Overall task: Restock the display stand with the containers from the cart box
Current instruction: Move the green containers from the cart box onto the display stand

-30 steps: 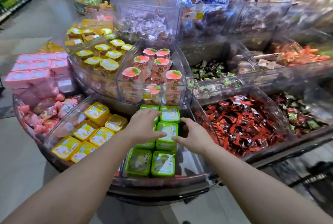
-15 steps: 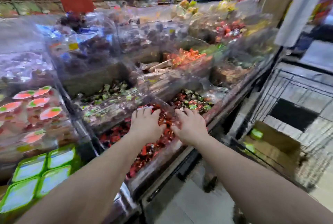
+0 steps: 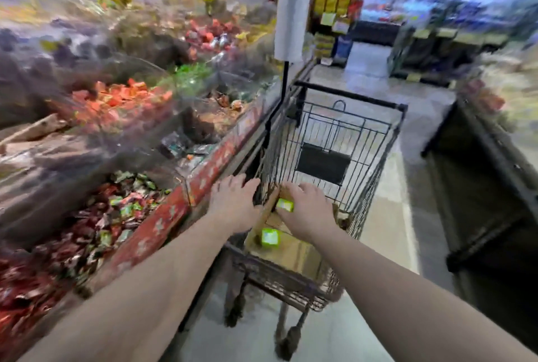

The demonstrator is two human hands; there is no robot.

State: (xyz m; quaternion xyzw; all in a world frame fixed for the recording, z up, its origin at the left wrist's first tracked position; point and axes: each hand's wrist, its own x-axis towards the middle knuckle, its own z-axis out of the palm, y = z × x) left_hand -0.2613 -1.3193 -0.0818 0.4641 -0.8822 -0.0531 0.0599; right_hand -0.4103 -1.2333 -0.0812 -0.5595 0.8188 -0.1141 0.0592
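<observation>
Two green containers lie in the cardboard box inside the wire cart; one lies on the box floor, the other sits just under the right hand, whose fingers spread over it, though whether they grip it cannot be told. The left hand hovers open, fingers straight, beside the box's edge. To the left, the display stand has clear bins of wrapped candy. A blurred aisle floor and shelves lie beyond.

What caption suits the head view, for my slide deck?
Both hands reach toward green containers in the cart box.
</observation>
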